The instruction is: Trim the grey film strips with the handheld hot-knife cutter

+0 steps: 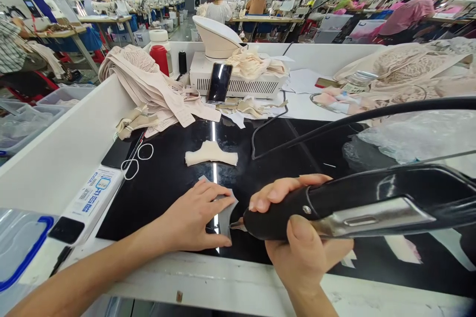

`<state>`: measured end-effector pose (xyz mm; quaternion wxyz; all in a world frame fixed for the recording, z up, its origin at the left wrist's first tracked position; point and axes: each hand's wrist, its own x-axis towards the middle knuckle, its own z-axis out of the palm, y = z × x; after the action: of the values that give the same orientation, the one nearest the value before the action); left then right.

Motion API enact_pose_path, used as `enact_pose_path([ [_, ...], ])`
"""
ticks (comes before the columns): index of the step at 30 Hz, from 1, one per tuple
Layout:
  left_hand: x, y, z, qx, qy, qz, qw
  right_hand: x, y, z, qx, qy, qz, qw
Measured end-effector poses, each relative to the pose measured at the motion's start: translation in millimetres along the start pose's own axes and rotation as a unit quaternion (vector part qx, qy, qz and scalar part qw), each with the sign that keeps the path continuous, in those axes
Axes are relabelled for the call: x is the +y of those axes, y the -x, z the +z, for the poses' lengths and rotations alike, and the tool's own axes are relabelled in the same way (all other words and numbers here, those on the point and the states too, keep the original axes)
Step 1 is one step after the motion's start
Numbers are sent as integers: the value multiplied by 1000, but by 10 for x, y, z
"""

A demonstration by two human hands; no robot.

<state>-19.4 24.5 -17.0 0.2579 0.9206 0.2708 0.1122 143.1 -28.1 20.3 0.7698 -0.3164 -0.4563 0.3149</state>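
My left hand [199, 215] lies with fingers spread on a small curved grey piece [226, 215] on the black work mat, covering part of it. My right hand [303, 252] is wrapped around a black glue gun [345, 198] with a metal lever along its side. The thumb rests by the lever. The gun's pointed metal tip [238, 225] is at the right edge of the grey piece; whether they touch I cannot tell. A cream padded piece [211, 153] lies flat beyond my left hand.
A thick black hose [334, 121] arches over the mat's right side. At the back stand a phone [219, 82], a white machine [238, 84] and thread cones. Beige fabric strips [148, 84] lie left, clear plastic [420, 138] right. A white box [91, 195] lines the left edge.
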Motion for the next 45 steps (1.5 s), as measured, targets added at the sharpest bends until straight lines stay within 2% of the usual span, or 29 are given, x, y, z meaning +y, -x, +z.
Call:
enact_pose_path([
  [5,0,-10,-2,3,0,1,1000,3,-9,6,6,6,9,1000],
  [12,-6,-12,-6,11,1,10,1000,-113,37,-22,-2,12,33,999],
  [19,-47,-9,19,23,11,19,1000,-99,51,-35,-4,33,28,999],
  [23,-114,8,14,48,19,28,998,-109,8,-75,-5,37,19,999],
  [26,-140,19,-14,65,11,25,997,-134,-51,-144,15,46,18,999],
  [30,-129,37,-5,81,-6,54,995,-165,-176,-243,66,66,0,996],
  [34,-103,54,42,75,13,86,993,-195,-266,-229,106,83,-5,991],
  [38,-104,45,13,61,45,82,994,-188,-209,-96,85,44,9,995],
  [45,-98,6,-87,8,94,70,993,-67,-26,43,6,2,15,1000],
])
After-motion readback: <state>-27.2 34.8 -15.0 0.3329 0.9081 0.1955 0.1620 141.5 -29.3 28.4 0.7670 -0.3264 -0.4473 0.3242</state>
